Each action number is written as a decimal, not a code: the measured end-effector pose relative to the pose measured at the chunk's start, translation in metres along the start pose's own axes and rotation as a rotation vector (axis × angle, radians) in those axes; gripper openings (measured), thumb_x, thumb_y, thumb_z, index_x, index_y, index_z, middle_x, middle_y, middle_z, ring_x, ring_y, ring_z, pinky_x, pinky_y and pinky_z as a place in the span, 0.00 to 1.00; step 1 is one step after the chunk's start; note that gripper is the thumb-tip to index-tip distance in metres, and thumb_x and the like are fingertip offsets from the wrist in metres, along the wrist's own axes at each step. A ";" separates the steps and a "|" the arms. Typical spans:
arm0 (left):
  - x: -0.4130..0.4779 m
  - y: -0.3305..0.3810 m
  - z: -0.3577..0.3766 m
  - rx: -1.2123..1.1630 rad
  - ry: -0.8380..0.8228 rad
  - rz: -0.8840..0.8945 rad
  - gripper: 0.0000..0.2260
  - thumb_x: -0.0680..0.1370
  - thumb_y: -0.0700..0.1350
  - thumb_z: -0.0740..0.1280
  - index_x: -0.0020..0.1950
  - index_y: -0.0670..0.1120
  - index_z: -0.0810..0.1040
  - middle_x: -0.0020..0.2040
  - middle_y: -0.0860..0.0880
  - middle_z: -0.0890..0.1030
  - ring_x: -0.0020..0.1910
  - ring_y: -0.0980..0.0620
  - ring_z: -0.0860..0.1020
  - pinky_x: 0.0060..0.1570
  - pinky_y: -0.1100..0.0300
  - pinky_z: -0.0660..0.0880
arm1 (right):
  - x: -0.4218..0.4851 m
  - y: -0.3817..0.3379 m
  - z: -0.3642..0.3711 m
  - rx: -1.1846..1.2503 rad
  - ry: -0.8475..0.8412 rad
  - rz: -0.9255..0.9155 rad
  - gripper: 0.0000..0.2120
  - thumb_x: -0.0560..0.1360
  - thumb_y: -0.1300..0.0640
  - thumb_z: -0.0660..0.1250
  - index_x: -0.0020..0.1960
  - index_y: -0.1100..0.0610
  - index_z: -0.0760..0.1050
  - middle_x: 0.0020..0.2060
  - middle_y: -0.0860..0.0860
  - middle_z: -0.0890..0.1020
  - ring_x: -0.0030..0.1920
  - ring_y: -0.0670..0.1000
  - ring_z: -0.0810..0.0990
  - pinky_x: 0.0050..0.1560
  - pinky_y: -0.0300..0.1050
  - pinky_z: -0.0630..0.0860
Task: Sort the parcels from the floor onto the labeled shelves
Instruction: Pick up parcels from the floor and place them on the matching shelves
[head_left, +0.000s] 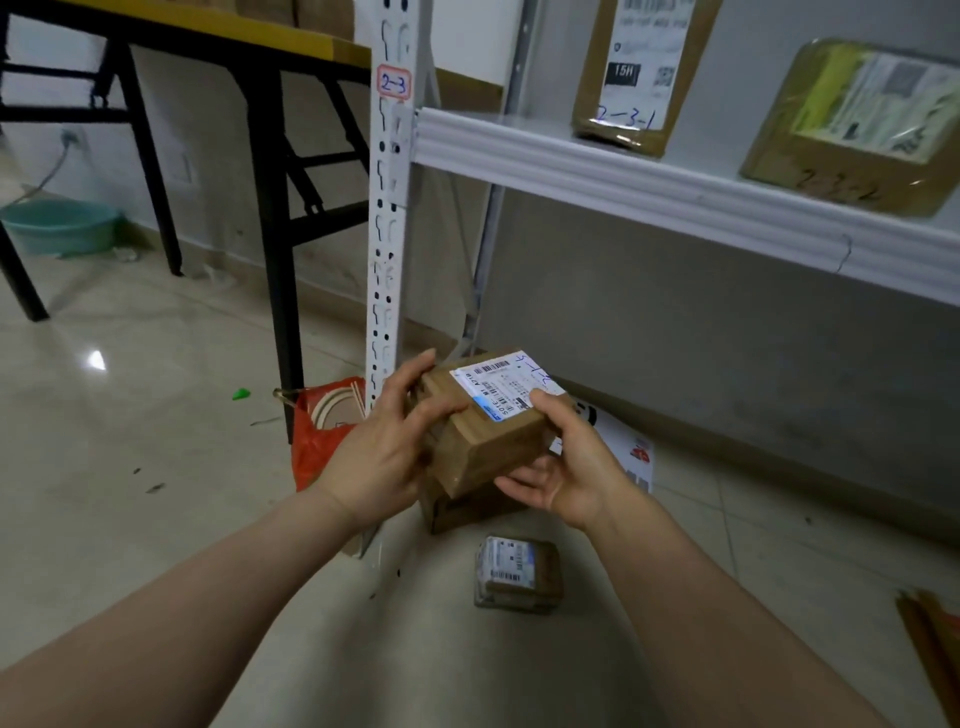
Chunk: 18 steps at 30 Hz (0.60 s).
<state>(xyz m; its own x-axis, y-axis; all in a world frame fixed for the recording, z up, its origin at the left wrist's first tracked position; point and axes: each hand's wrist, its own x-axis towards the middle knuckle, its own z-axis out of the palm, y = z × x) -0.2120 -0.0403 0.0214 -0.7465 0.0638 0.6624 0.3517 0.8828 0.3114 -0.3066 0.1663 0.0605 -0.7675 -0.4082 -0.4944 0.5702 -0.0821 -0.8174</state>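
Currently left hand (384, 457), right hand (571, 467) hold one parcel (493, 434); two shelf parcels (639, 67) (857, 130).

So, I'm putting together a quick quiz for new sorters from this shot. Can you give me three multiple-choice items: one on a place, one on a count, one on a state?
1. Where is the 2-3 tag?
A) on the table
B) on the white upright
C) on the floor

2. How many parcels stand on the shelf?
A) two
B) one
C) four

3. How is the labelled parcel held?
A) by one hand alone
B) it lies untouched
C) by both hands

Answers:
1 B: the tag is stuck on the shelving post.
2 A: only the parcel marked 2-3-1 and the parcel marked 2-3-2 are there.
3 C: the left hand and the right hand each grip a side.
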 end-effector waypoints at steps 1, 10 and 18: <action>0.000 0.000 0.000 -0.006 0.016 -0.030 0.33 0.69 0.48 0.67 0.73 0.55 0.62 0.79 0.42 0.53 0.68 0.38 0.70 0.54 0.47 0.79 | 0.001 -0.001 -0.001 0.018 -0.011 -0.023 0.20 0.69 0.45 0.77 0.57 0.50 0.78 0.47 0.57 0.87 0.48 0.59 0.87 0.51 0.60 0.82; 0.010 -0.022 -0.012 -0.676 0.130 -0.808 0.25 0.75 0.46 0.67 0.70 0.57 0.65 0.65 0.51 0.74 0.64 0.49 0.73 0.64 0.43 0.73 | 0.006 -0.006 -0.005 0.003 -0.042 -0.288 0.30 0.69 0.59 0.76 0.68 0.46 0.70 0.52 0.48 0.87 0.57 0.54 0.84 0.40 0.51 0.82; 0.013 -0.009 -0.012 -0.982 -0.216 -0.917 0.46 0.59 0.63 0.78 0.73 0.63 0.60 0.61 0.53 0.76 0.61 0.47 0.76 0.53 0.51 0.74 | 0.002 -0.013 -0.014 -0.020 -0.065 -0.353 0.40 0.63 0.63 0.78 0.70 0.44 0.69 0.60 0.52 0.83 0.57 0.55 0.84 0.45 0.54 0.82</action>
<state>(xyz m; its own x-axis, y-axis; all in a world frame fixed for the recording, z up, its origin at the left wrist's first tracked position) -0.2182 -0.0528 0.0358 -0.9684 -0.2102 -0.1340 -0.1285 -0.0398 0.9909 -0.3195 0.1797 0.0657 -0.8954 -0.4150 -0.1613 0.2669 -0.2104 -0.9405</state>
